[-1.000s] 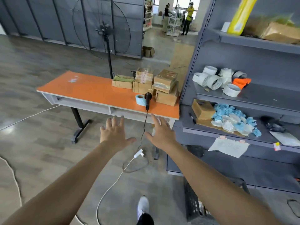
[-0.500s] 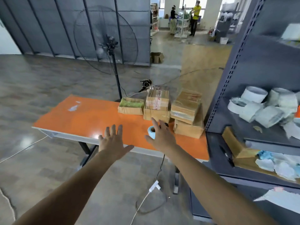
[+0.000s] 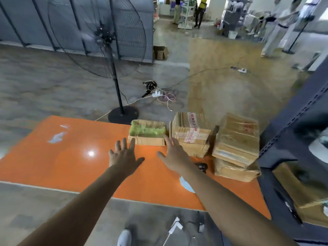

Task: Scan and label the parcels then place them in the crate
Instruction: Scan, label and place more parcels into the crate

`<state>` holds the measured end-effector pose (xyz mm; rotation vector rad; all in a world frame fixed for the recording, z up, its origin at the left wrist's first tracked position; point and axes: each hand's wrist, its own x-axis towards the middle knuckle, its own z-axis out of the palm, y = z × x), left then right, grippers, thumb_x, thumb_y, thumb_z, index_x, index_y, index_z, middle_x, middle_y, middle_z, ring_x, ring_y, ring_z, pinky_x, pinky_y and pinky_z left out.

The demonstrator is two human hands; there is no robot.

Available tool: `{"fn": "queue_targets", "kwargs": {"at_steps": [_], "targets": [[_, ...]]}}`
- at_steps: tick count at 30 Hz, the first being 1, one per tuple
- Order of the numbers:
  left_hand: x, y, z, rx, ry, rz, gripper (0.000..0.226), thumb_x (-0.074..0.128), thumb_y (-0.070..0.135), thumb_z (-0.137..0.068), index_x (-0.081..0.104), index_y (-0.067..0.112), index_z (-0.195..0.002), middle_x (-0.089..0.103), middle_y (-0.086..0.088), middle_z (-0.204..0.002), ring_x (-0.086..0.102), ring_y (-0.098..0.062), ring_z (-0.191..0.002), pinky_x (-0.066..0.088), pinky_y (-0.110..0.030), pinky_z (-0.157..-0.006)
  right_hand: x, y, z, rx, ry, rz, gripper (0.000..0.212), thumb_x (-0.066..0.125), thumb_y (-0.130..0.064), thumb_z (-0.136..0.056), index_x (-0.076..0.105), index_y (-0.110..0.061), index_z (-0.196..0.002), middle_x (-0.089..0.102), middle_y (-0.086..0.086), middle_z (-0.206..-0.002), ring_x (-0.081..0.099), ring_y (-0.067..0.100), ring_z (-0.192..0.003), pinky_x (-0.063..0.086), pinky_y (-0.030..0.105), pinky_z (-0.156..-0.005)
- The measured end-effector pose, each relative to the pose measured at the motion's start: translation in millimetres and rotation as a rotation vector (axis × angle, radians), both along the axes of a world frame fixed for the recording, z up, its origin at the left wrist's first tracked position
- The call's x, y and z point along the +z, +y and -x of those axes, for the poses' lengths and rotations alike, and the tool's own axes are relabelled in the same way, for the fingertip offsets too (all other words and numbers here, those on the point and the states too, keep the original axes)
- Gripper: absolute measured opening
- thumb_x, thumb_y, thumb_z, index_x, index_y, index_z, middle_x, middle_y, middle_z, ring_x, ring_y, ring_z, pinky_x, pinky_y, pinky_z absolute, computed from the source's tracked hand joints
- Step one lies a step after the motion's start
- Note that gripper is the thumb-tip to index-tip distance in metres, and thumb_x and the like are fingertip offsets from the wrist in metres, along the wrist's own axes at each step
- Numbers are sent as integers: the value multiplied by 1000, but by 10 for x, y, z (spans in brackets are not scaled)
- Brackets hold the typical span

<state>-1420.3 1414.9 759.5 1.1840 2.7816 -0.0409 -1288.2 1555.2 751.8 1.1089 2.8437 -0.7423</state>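
Observation:
Several cardboard parcels sit at the far right of the orange table (image 3: pixel 71 166). A low parcel with green tape (image 3: pixel 148 133) lies leftmost. Beside it stand a parcel with red-printed tape (image 3: pixel 190 131) and a stack of two parcels (image 3: pixel 236 144). My left hand (image 3: pixel 124 157) hovers open over the table, just short of the green-taped parcel. My right hand (image 3: pixel 173 154) reaches with straight fingers toward that parcel's right corner, holding nothing. A black scanner (image 3: pixel 201 166) and a blue label roll (image 3: pixel 185 184) are partly hidden under my right forearm.
A dark metal shelving unit (image 3: pixel 291 139) stands against the table's right end. A tall standing fan (image 3: pixel 106 38) is behind the table, with a power strip and cables (image 3: pixel 158 94) on the floor. A white cable plug (image 3: pixel 176 227) lies by my shoe. People stand far back.
I have moved up to the table; both hands advanced from the near edge to just before the green-taped parcel. The scanner and label roll now lie beneath my right forearm.

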Motion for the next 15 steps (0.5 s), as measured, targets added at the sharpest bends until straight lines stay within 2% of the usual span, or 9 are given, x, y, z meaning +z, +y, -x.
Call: {"fn": "queue_targets", "kwargs": {"at_steps": [3,9,13,15], "targets": [[-112,317,524,-53,-117,-26,85,45,64,-91,7,22,-154,10,-11,-159,14,-33,-144,32,-50,-108,-104,132,491,-73,-46,31,75,45,-55,-97,6,-31,-156,13,5,-162,29,32,-143,41,48,-106],[-416,741,1110,-83,-369,-16,79,49,58,-92,14,20,-152,16,-12,-156,21,-35,-141,35,-51,-105,-359,383,1104,-207,-110,118,70,48,-52,-97,17,-26,-154,31,11,-151,42,32,-133,45,45,-98],[-596,870,1349,-62,-493,15,76,49,56,-93,14,23,-153,15,-12,-155,20,-35,-141,33,-50,-106,-525,486,1275,-274,-183,176,70,46,-50,-99,11,-30,-156,22,11,-158,35,32,-139,40,46,-102],[-671,917,1437,-45,-545,18,75,50,54,-93,16,23,-152,18,-13,-154,20,-36,-140,32,-50,-106,-618,525,1327,-297,-209,202,71,45,-52,-99,8,-32,-156,21,13,-159,35,34,-139,42,47,-101]]}}
